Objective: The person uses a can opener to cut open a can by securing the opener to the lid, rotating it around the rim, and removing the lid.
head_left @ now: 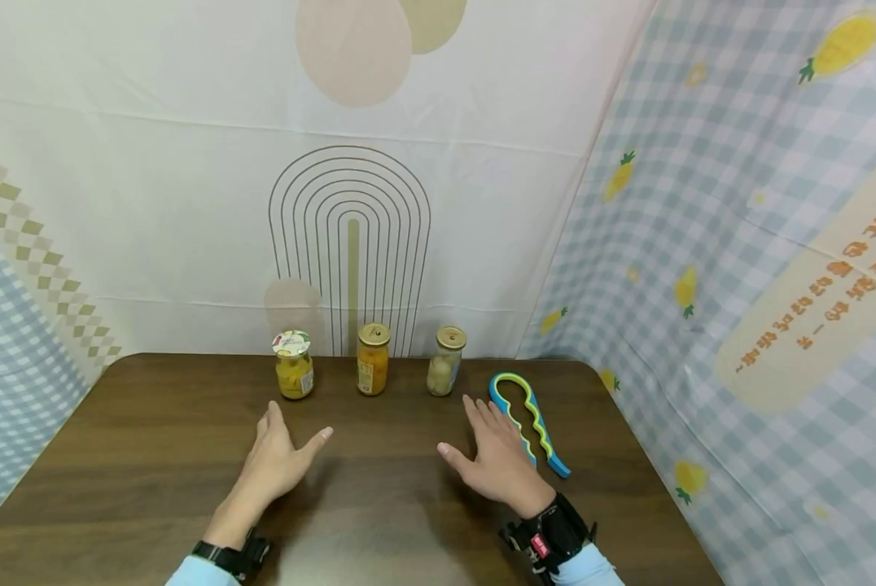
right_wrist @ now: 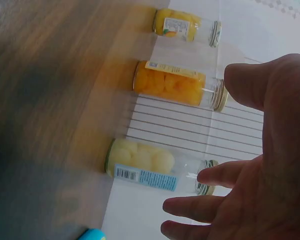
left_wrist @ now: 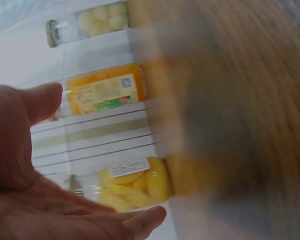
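Head view is showing a dark wooden table (head_left: 152, 456) with two bare hands lying over it, and going from left to right: the left hand (head_left: 277, 460) is hovering or resting palm inward, its fingers straight and relaxed with the thumb spread wide, holding nothing. Just beyond its fingertips a short jar of yellow fruit (head_left: 294, 365) with a printed white lid is standing upright near the table's far edge. Beside that, a taller jar of orange fruit (head_left: 373, 359) with a gold lid is standing apart from it, and next in the row a jar of pale fruit (head_left: 446, 361), also gold-lidded, is standing upright. The right hand (head_left: 495, 456) is lying flat with its fingers spread loosely, gripping nothing, its fingertips pointing toward the pale jar and sitting near it but apart. Just beside this hand, on its outer side, a blue, green and yellow wavy jar opener (head_left: 530, 423) is lying flat on the table, partly hidden under the hand's edge; whether they are touching cannot be told.
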The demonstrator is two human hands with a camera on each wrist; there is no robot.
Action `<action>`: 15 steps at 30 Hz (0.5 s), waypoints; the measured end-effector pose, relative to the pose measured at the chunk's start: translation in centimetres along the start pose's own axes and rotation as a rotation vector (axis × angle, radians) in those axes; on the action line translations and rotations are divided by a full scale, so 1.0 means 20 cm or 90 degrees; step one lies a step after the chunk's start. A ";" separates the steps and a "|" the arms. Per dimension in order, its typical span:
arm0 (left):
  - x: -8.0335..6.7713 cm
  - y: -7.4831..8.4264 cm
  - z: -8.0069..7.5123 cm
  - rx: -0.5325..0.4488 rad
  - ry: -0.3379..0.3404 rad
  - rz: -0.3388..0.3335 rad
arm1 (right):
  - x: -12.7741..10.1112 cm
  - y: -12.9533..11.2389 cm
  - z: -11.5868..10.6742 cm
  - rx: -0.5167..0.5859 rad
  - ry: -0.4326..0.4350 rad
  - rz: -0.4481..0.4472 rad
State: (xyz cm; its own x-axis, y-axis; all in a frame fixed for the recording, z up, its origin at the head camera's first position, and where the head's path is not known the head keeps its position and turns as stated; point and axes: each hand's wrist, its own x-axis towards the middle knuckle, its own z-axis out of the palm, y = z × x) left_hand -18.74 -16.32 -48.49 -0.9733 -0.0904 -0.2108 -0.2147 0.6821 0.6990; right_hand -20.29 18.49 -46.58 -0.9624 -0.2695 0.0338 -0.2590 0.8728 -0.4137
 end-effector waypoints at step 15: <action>0.21 0.02 -0.09 -0.107 0.084 -0.032 | -0.04 0.14 -0.03 -0.043 -0.005 0.027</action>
State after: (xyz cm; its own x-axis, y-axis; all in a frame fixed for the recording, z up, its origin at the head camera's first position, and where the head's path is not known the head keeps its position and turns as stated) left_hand -23.10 -17.67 -47.91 -0.9609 -0.2232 -0.1641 -0.2625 0.5443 0.7967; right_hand -20.30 21.32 -47.17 -0.9721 -0.2343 0.0098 -0.2226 0.9089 -0.3527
